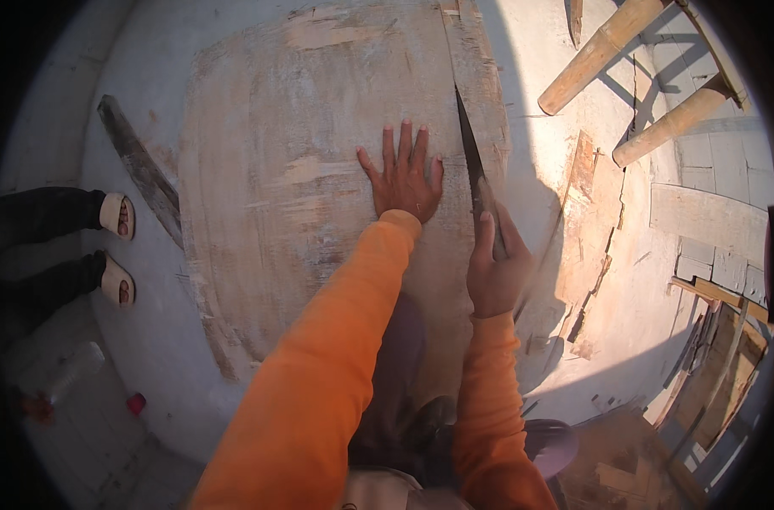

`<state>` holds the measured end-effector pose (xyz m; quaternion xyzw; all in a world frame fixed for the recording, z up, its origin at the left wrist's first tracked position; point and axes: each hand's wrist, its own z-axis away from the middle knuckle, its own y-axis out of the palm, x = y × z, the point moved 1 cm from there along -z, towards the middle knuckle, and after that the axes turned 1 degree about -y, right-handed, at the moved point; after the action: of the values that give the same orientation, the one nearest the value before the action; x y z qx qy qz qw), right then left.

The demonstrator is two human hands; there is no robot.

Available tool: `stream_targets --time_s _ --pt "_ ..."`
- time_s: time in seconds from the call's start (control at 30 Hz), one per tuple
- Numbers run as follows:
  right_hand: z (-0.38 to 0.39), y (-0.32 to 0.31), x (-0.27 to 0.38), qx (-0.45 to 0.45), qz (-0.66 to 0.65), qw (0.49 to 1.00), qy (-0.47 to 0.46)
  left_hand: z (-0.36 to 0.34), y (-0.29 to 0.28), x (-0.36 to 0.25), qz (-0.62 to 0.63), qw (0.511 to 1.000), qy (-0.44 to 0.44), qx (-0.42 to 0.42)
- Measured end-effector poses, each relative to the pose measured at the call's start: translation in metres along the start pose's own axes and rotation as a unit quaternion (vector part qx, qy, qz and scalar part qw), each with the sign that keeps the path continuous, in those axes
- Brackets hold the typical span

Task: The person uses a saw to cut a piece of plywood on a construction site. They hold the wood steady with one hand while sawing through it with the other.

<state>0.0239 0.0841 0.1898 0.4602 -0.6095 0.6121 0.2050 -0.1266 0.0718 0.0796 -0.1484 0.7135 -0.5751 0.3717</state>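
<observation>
A worn, pale plywood sheet [259, 212] lies flat on the floor in front of me. My left hand [406, 180] presses on it with the palm down and the fingers spread. Close to the sheet's right side, my right hand [496, 270] is wrapped round the near end of a handsaw [469, 144]; the fingers hide most of its handle. The dark, tapering blade points away from me. Its tip meets a thin cut line [449, 53] that runs on to the far edge, marking off a narrow strip [480, 81] on the right.
At the left stand another person's sandalled feet [119, 281], beside a dark wooden plank [140, 161]. Round wooden legs [604, 56] rest on the floor at the far right. Splintered wood pieces [581, 174] lie right of the sheet, and scrap boards [727, 365] are piled at the near right.
</observation>
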Motion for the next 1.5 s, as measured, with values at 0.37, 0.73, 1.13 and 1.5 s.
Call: stream_targets --time_s 0.37,0.73,1.13,1.5 --pt "0.015 0.002 -0.012 -0.008 0.007 1.0 0.006 -0.005 0.0 -0.009 0.007 1.0 0.005 -0.015" --pt "0.116 -0.068 0.022 0.033 0.071 0.997 0.025 0.001 -0.002 0.003 0.006 1.0 -0.001 -0.007" --pt "0.142 -0.079 0.01 0.002 0.072 0.997 -0.003 -0.002 -0.003 0.005 0.0 1.0 -0.004 -0.005" --pt "0.129 -0.068 0.02 0.013 0.067 0.997 0.042 -0.001 -0.001 0.013 -0.024 1.0 -0.013 0.0"
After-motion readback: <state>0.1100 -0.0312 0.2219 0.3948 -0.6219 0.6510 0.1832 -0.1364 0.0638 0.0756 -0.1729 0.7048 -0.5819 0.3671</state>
